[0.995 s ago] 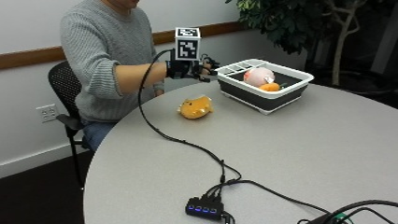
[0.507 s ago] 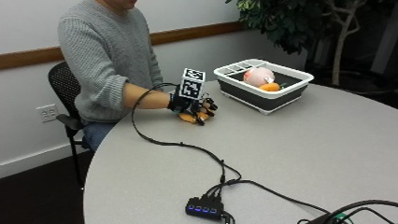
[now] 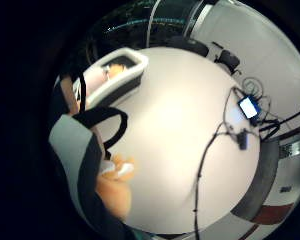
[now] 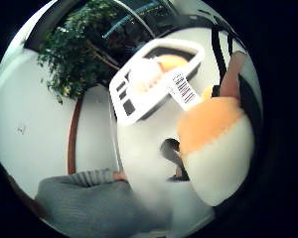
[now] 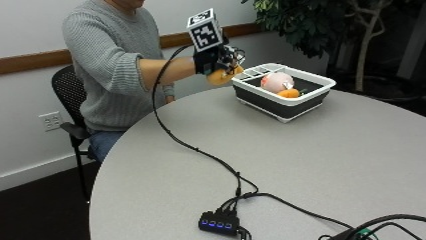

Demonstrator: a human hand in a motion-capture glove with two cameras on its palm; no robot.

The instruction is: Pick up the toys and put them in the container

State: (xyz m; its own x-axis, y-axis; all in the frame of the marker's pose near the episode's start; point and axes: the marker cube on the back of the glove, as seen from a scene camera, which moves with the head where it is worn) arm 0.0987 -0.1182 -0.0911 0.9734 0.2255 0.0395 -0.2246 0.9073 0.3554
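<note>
1. A round grey surface point(image 5: 346, 150) stands in an office corner, with a leafy plant point(image 5: 313, 20) behind it and a black chair point(image 5: 66, 95) at its edge where the person sits.
2. A white-rimmed container point(image 5: 283, 92) with dark walls sits on the far part of the surface, close to the plant. It already holds a pale pink round toy point(image 5: 276, 80) and a small orange toy point(image 5: 289, 93) touching it.
3. The gloved right hand point(image 5: 216, 62) is raised above the surface, just beside the container's near end but not yet over its opening.
4. The grip is closed around an orange plush toy point(image 5: 221, 76), whose body pokes out below the curled fingers. In the thumb-side palm view that toy point(image 4: 216, 148) fills much of the frame, orange above and white below, with a barcode tag point(image 4: 184, 89) attached.
5. Judging by this, two toys look finished and a third is in transit; what remains is to bring it over the rim and let it go.
6. No other toy shows on the surface, so this may well be the last one, though the part hidden behind the arm cannot be checked.
7. A cable hub point(image 5: 219, 222) with blue lights lies near the front edge, well apart from the container.
</note>
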